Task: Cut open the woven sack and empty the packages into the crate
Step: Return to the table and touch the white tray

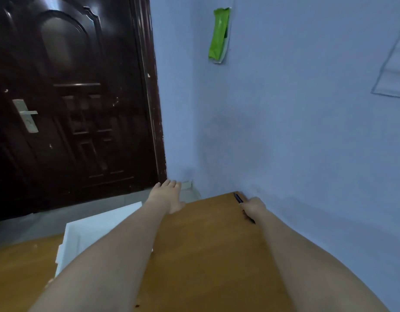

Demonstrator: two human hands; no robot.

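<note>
At the table's point(205, 244) far corner, the right hand point(254, 207) closes around a dark slim tool point(238, 198), likely the cutter, best gripped firmly, while the left hand point(168, 194) reaches forward open and empty; sack and crate unseen.

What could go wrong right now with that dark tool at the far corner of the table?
The right hand is closed around a dark slim tool hard against the wall; if it is a blade, a blind grab could nick fingers. The left hand, open, reaches past the table edge, so leaning weight there could slip.
</note>
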